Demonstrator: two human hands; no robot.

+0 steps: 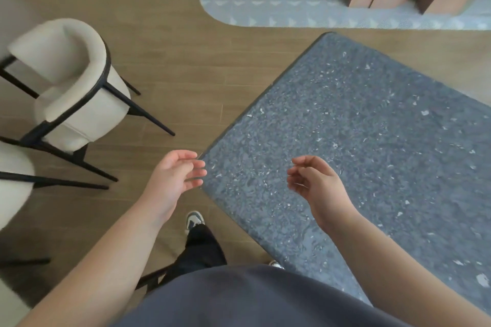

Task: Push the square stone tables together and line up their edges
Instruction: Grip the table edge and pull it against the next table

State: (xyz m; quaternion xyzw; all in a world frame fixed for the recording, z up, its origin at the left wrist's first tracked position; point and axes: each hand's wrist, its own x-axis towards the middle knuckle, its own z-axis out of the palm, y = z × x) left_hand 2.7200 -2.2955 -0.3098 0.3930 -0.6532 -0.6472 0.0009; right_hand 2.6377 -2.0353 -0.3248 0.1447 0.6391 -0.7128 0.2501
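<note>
Stone fills the view from 12 to 5 o'clock: the square stone tables (358, 141) show as 1 long speckled grey worktop running away from you, and a small notch on its left edge around 12 o'clock hints at the seam between 2 slabs, though you cannot tell from here whether their edges sit flush. Your left hand (176, 175) hangs at the near corner, at about 9 o'clock from the worktop's closest point, its grip released, fingers loose and just beside the edge without clearly touching. Your right hand (316, 183) hovers over the near part of the top, also released, fingers lightly curled and holding nothing. Judge this piece as heavy, rigid and hard-edged; it will likely drag on the wooden floor (172, 66) rather than glide, and a shove at 1 corner would probably swing it. Take it on the side edge with flat palms, 1 each side of the corner, and push low and steady. Mind the white chair (71, 87) at 10 o'clock and your own shoe (194, 220) near the table's base.
</note>
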